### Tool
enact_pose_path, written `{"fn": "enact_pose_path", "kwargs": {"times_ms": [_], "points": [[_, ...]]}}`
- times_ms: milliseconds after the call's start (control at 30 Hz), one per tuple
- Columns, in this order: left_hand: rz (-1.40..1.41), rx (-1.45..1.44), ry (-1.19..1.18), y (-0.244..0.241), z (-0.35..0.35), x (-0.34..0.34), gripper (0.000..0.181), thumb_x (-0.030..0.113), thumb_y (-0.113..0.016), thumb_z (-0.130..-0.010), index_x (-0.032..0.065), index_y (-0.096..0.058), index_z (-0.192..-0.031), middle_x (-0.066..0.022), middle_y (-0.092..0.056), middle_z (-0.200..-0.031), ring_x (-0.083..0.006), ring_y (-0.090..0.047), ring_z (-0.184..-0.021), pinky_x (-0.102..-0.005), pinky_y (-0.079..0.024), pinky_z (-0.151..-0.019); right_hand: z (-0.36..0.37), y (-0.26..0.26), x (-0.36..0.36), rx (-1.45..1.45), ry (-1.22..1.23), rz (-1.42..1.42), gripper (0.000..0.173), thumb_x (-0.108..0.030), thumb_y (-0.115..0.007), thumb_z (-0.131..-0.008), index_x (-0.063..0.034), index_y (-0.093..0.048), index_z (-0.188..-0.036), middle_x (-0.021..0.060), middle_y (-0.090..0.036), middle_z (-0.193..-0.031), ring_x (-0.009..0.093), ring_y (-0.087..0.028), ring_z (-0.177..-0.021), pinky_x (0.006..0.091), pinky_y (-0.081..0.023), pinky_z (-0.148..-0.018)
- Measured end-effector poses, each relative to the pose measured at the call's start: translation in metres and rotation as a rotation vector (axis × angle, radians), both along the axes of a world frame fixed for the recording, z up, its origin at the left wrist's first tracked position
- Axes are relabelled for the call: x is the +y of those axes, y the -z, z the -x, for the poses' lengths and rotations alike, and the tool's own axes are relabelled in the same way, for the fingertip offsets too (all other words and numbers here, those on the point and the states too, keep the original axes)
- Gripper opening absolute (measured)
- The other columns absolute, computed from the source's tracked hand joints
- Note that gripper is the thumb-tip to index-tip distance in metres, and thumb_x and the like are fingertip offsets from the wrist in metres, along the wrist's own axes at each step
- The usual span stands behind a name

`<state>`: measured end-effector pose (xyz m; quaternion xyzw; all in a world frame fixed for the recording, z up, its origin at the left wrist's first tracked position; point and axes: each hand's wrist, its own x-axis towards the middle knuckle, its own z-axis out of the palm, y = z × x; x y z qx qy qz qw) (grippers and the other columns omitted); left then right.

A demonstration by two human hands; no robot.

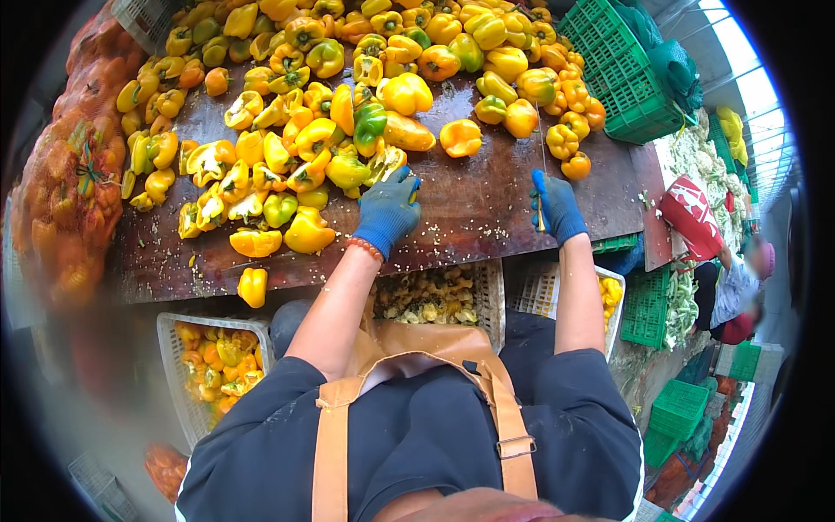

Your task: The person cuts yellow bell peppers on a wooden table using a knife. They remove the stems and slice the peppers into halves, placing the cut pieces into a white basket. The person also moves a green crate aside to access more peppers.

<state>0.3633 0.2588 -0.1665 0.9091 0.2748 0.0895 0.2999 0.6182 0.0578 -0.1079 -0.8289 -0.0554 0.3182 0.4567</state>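
My right hand (558,207), in a blue and grey work glove, grips a knife (542,140) whose thin blade points away from me over the tabletop. Its yellowish handle shows below the fingers. My left hand (390,212), gloved alike, is at the edge of the pepper pile, by a cut yellow pepper half (386,163) with pale seeds inside. A small yellow patch shows at its fingers; whether it holds a piece is hidden. To the left lie several cut bell pepper pieces (248,202). One whole yellow-orange pepper (460,138) sits apart between the hands.
Whole peppers (443,29) heap across the back of the brown table (456,215). A red mesh sack (65,176) stands left; a green crate (620,72) stands back right. Below the edge are crates of pepper pieces (225,359) and cores (430,297). Another person (734,287) is at right.
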Motion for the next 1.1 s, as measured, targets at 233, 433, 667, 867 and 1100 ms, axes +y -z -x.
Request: {"fn": "enact_pose_path", "kwargs": {"times_ms": [233, 433, 667, 867, 1100], "points": [[-0.064, -0.100, -0.016, 0.010, -0.004, 0.000, 0.039, 0.023, -0.062, -0.081, 0.0128, -0.063, -0.118, -0.0121, -0.056, -0.134, -0.0338, -0.059, -0.116, -0.0433, -0.048, -0.097, 0.060, -0.025, 0.008, -0.003, 0.088, -0.257, 0.042, -0.046, -0.062, -0.094, -0.0040, -0.062, -0.089, 0.0063, -0.057, -0.067, 0.017, -0.053, -0.046, 0.0317, -0.045, -0.037], [0.119, -0.214, -0.104, 0.004, -0.005, -0.012, 0.043, 0.018, -0.058, -0.085, 0.0120, -0.059, -0.128, -0.0129, -0.056, -0.134, -0.0338, -0.059, -0.115, -0.0422, -0.050, -0.094, 0.128, -0.026, 0.001, 0.017, 0.044, -0.101, 0.046, -0.049, -0.061, -0.093, -0.0041, -0.062, -0.084, 0.0070, -0.057, -0.064, 0.019, -0.053, -0.044, 0.0331, -0.045, -0.036], [0.131, -0.192, -0.017, 0.022, -0.035, -0.020, 0.092, 0.010, -0.052, -0.080, 0.0173, -0.007, -0.159, -0.0182, -0.012, -0.163, -0.0404, -0.058, -0.117, -0.0458, -0.052, -0.089, 0.114, 0.008, 0.011, 0.081, -0.203, 0.023, 0.042, -0.045, -0.060, -0.095, -0.0041, -0.061, -0.083, 0.0070, -0.057, -0.065, 0.019, -0.054, -0.049, 0.0352, -0.046, -0.043], [0.265, -0.299, -0.067, 0.031, -0.048, -0.012, 0.096, 0.011, -0.053, -0.077, 0.0160, -0.005, -0.159, -0.0187, -0.011, -0.164, -0.0432, -0.052, -0.124, -0.0455, -0.048, -0.095, 0.059, -0.010, 0.023, 0.040, -0.457, 0.039, 0.045, -0.049, -0.061, -0.093, -0.0037, -0.065, -0.088, 0.0050, -0.057, -0.069, 0.016, -0.055, -0.058, 0.0318, -0.047, -0.048], [0.658, -0.212, 0.263, 0.022, -0.055, -0.030, 0.090, 0.007, -0.054, -0.075, 0.0122, -0.018, -0.158, -0.0245, -0.029, -0.157, -0.0343, -0.033, -0.145, -0.0342, -0.028, -0.118, 0.047, -0.001, 0.017, 0.163, -0.333, 0.073, 0.050, -0.052, -0.061, -0.092, -0.0026, -0.064, -0.090, 0.0078, -0.058, -0.069, 0.019, -0.054, -0.049, 0.0332, -0.046, -0.043]]}}
